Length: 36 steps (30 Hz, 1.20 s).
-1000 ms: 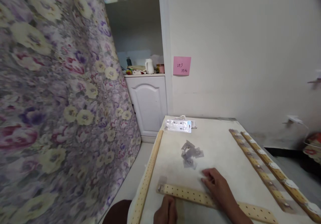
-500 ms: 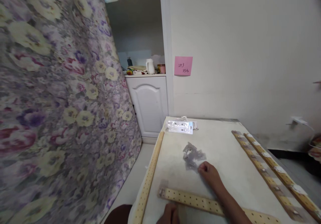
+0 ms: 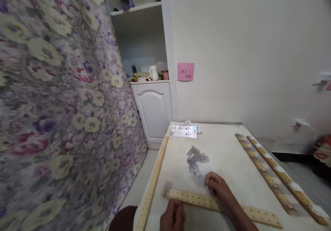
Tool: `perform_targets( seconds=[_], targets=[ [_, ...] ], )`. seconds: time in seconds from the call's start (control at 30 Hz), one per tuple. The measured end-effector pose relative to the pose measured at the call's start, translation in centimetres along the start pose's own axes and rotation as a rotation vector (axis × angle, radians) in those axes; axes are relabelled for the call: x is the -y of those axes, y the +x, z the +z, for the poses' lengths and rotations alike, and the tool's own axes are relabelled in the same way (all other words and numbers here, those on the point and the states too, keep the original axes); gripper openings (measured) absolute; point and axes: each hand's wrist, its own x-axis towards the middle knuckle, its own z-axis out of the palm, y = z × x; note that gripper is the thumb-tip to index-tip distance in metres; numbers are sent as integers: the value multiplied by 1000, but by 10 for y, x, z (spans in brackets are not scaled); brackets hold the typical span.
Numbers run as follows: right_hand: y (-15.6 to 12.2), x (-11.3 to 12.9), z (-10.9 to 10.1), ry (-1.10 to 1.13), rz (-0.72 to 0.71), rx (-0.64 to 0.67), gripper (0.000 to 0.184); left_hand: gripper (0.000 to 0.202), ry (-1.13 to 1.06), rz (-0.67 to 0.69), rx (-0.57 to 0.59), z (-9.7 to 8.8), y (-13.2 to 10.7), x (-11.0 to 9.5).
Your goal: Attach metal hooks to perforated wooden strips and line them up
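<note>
A perforated wooden strip (image 3: 192, 197) lies across the near part of the table. On its left end sits a small clear packet (image 3: 167, 186) with something shiny in it. My left hand (image 3: 171, 215) is closed at the strip's near edge, fingers curled; whatever they grip is hidden. My right hand (image 3: 216, 185) hangs above the strip with fingertips pinched together; what is between them is too small to make out. Just beyond and left of it lies a loose pile of small see-through packets (image 3: 196, 159) with tiny metal pieces inside.
Another perforated strip (image 3: 154, 179) runs along the table's left edge. On the right lie a strip bearing several clear packets (image 3: 263, 170) and a strip with white round pieces (image 3: 278, 169). Clear blister packaging (image 3: 183, 131) lies at the back. A flowered curtain (image 3: 64, 120) hangs left.
My right hand has drawn slightly back from the packet pile toward the strip. My left hand has moved up to the strip's near edge. The camera view has tilted a little upward.
</note>
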Motion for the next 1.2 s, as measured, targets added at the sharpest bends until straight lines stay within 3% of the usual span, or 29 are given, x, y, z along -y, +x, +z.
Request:
perform_targets(
  seconds=[0.13,0.27,0.53,0.77,1.07,1.2],
  targets=[
    [-19,4,13,134,45,96,15,41,-273,-165,84,10,5,-22],
    [-40,7,30,266,31,136,19,37,-438,-248,134,18,8,-36],
    [-55,-12,47,418,116,177,21,31,-583,-256,91,21,3,-43],
    [-50,-30,47,246,102,137,28,27,-526,-251,86,8,6,-49],
    [-51,-23,35,-206,-125,69,16,28,-578,-388,55,14,-16,-30],
    [-53,-22,35,-312,-162,67,16,31,-626,-413,43,15,-20,-29]
  ],
)
